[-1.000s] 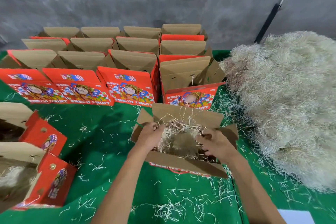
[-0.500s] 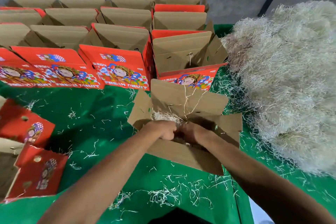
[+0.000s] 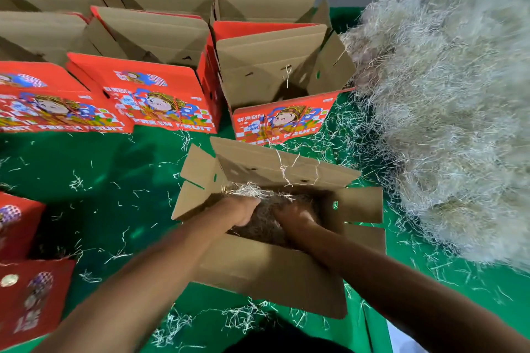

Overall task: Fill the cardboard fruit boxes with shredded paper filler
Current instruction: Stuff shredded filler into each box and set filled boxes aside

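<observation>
Currently, your left hand (image 3: 243, 210) and right hand (image 3: 292, 213) are both sunk in the open cardboard fruit box (image 3: 269, 269) nearest you, bearing down on the shredded paper filler (image 3: 258, 226) inside. The left hand's fingers look curled under, apparently pressing with knuckles; whether the right hand lies flat or clutches strands cannot be told, since the filler hides its fingertips. To do this step well, push evenly toward the corners so the bed settles level, and keep the raised back flap (image 3: 275, 169) clear of your wrists; a few loose strands already hang over it.

The filler in the box looks darker and matted where it is compressed, with a paler, springy tuft standing up along the far side. The supply pile (image 3: 447, 112), a large pale heap of fine strands, sits just right of the box on the green table cover (image 3: 114, 180). Rows of red printed boxes (image 3: 155, 100) stand open beyond, the nearest one (image 3: 281, 120) showing almost no filler.
</observation>
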The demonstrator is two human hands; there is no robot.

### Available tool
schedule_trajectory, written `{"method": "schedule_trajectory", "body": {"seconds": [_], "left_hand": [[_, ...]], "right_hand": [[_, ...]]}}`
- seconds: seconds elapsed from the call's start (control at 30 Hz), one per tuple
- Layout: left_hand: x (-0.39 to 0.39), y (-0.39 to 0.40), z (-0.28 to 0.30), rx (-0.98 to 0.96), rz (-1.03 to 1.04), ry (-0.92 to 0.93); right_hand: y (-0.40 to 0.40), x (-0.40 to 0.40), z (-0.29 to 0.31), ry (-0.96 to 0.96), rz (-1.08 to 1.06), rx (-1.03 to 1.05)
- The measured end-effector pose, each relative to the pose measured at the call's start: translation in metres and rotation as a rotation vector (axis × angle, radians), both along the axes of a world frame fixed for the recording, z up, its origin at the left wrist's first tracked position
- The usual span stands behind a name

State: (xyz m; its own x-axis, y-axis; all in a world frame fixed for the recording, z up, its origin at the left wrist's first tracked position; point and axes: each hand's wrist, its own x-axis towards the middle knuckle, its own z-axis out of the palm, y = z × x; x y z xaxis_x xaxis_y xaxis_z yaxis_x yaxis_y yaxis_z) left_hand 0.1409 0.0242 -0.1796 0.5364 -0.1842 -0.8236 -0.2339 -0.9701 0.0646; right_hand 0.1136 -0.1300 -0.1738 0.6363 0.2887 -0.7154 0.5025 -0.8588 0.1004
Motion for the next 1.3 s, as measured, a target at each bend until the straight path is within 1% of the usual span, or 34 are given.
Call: {"method": "schedule_trajectory", "body": {"seconds": [0.07,0.13,0.2,0.23,0.3,0.37,0.4,0.47,0.53,0.57,0.6,0.77,0.83,0.9,0.97,1.03,1.1,1.17,1.23,1.3], "left_hand": [[-0.007,-0.002,-0.005,0.039,0.023,-0.09],[-0.008,-0.007,-0.003,0.139,0.024,-0.148],[-0.008,-0.017,0.007,0.269,-0.07,-0.216],[-0.007,-0.024,0.011,0.29,-0.142,-0.267],[-0.005,-0.038,0.019,0.214,-0.262,-0.393],[-0.003,-0.048,0.017,0.022,-0.267,-0.507],[-0.001,-0.051,0.015,-0.077,-0.223,-0.487],[0.001,-0.054,0.01,-0.196,-0.059,-0.319],[-0.002,-0.052,-0.003,-0.251,0.114,-0.186],[-0.004,-0.05,-0.009,-0.276,0.174,-0.16],[-0.005,-0.048,-0.012,-0.29,0.209,-0.155],[0.001,-0.041,-0.015,-0.283,0.24,-0.169],[0.002,-0.042,-0.013,-0.263,0.299,-0.172],[0.002,-0.04,-0.008,-0.224,0.38,-0.188],[0.002,-0.033,-0.001,-0.169,0.442,-0.208],[0.002,-0.024,0.004,-0.148,0.504,-0.237],[-0.002,-0.02,0.005,-0.166,0.554,-0.27],[-0.007,-0.018,0.004,-0.175,0.595,-0.316],[-0.01,-0.018,0.007,-0.172,0.57,-0.35],[-0.009,-0.016,0.011,-0.16,0.422,-0.364]], "right_hand": [[-0.004,-0.001,0.0,-0.027,-0.037,0.01],[-0.005,0.003,0.003,-0.029,-0.091,0.045],[-0.006,0.011,0.01,-0.077,-0.094,0.094],[-0.006,0.015,0.015,-0.114,-0.07,0.116],[-0.008,0.018,0.02,-0.136,-0.022,0.128],[-0.01,0.015,0.015,-0.082,-0.065,0.164],[-0.009,0.011,0.011,-0.038,-0.114,0.211],[-0.009,0.005,0.003,0.028,-0.157,0.261],[-0.01,0.002,-0.005,0.058,-0.164,0.262],[-0.011,0.002,-0.006,0.062,-0.173,0.272],[-0.013,0.004,-0.006,0.051,-0.177,0.289],[-0.019,0.014,-0.002,-0.074,-0.166,0.296],[-0.02,0.012,-0.002,-0.046,-0.165,0.333],[-0.022,0.004,-0.004,0.042,-0.146,0.344],[-0.025,-0.004,-0.006,0.131,-0.098,0.258],[-0.027,-0.007,-0.008,0.164,-0.075,0.145],[-0.029,-0.008,-0.007,0.148,-0.046,0.054],[-0.03,-0.009,-0.007,0.08,0.025,-0.063],[-0.028,-0.01,-0.008,0.039,0.074,-0.168],[-0.025,-0.009,-0.008,0.053,0.065,-0.192]]}}
